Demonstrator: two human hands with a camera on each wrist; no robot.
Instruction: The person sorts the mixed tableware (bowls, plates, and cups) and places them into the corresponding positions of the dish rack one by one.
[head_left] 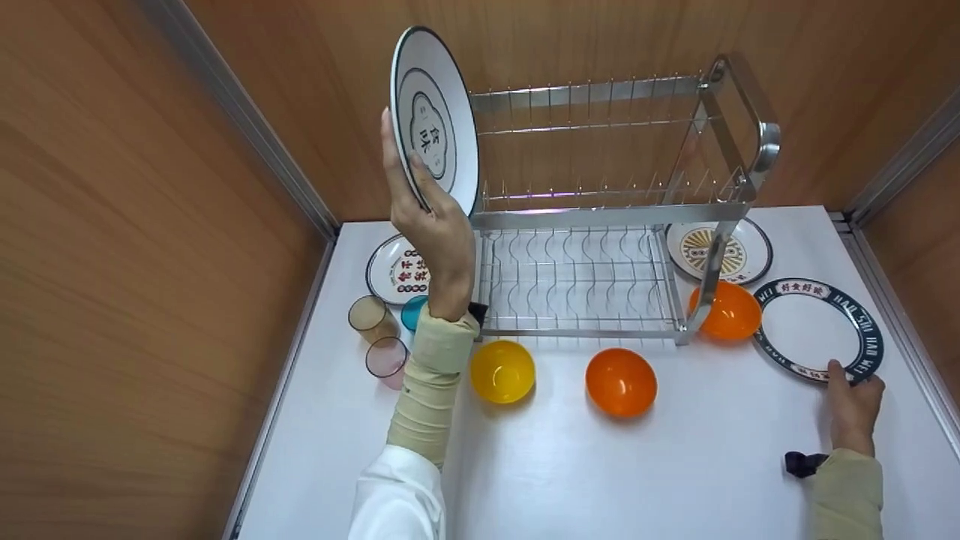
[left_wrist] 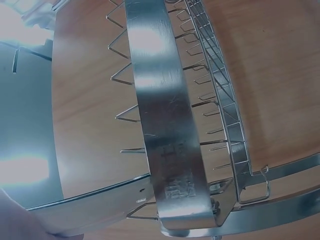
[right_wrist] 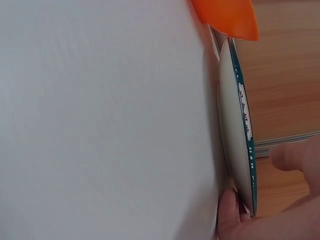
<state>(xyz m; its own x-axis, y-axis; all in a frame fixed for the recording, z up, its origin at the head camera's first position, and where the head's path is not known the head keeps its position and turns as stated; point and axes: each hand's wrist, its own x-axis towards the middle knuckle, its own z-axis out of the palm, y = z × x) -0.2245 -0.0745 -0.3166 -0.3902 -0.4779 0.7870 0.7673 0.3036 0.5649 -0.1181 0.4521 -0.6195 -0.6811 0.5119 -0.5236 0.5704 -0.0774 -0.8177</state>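
Observation:
My left hand (head_left: 435, 225) holds a white plate (head_left: 439, 112) with dark rings and a central emblem, tipped up nearly on edge. The thumb lies on its face and the fingers spread behind. This plate stands at the left end of the upper tier of a metal dish rack (head_left: 600, 217); in the left wrist view the plate's edge (left_wrist: 100, 200) overlaps the rack's end bar. At the right, my right hand (head_left: 855, 405) is at the near rim of a dark-rimmed plate (head_left: 870, 337), fingers under the rim and thumb over it.
Orange bowls (head_left: 621, 382) and a yellow bowl (head_left: 502, 373) stand before and beside the rack. Tinted cups (head_left: 373, 319) and a plate with red print (head_left: 390, 274) are at left. Another plate (head_left: 757, 251) lies behind the right-hand bowl. Wooden walls (head_left: 150, 300) enclose the table.

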